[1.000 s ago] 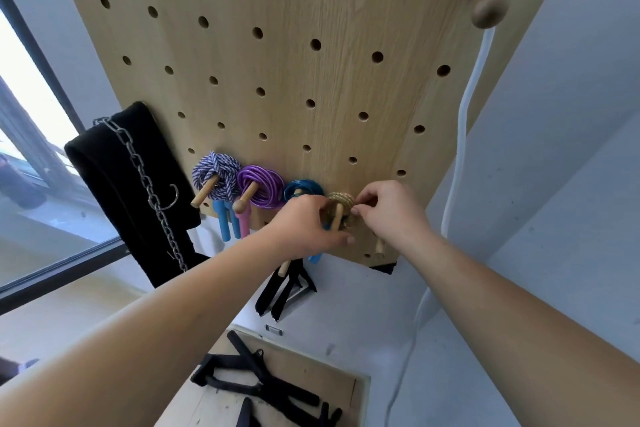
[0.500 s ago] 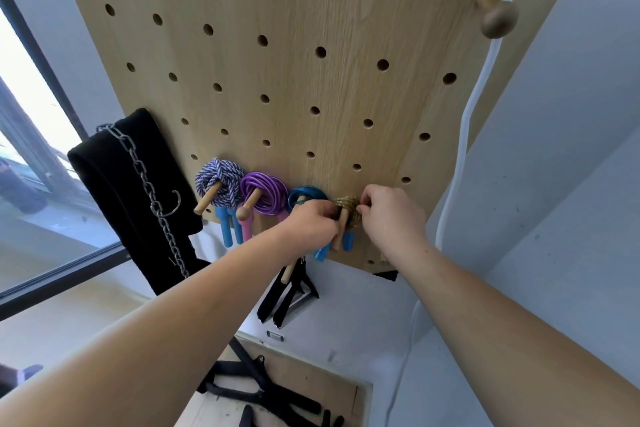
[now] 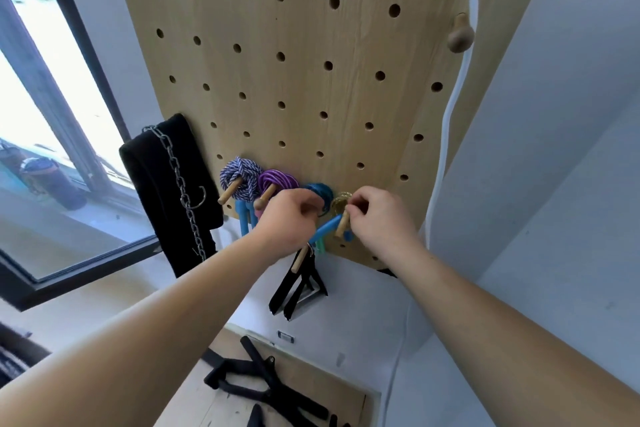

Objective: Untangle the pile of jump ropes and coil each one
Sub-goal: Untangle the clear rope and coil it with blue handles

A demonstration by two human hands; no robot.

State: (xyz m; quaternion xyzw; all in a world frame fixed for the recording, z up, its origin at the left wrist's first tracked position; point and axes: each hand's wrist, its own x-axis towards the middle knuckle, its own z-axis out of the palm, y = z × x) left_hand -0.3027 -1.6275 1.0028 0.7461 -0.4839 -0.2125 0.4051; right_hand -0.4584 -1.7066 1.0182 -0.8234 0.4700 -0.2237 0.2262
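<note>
Step in hand, as judged: hanging the last coiled rope. Four ropes sit side by side on short pegs along the lower centre of the pale wooden pegboard [image 3: 311,55], and no tangled pile is in view, so the task appears close to finished. The small gold-tan coiled jump rope [image 3: 340,202] is at the right end of the row, looped over a short wooden peg [image 3: 343,225]. The right hand [image 3: 379,217] is against it, with thumb and forefinger pinched narrowly on the coil's right edge. The left hand [image 3: 287,218] is just left of it with its fingers curled tight in front of the glossy blue coiled rope [image 3: 321,191]. Whether they grip that rope or its blue handles [image 3: 326,228] cannot be told. The gold coil looks compact and thin, its turns packed close, and no loose tail is visible. The next move calls for seating the coil fully back on the peg, then letting go gently so the turns do not spring off. To the left hang the purple plastic coiled rope [image 3: 278,180] and the blue-and-white braided coiled rope [image 3: 242,175], both tidy, each on its own peg.
</note>
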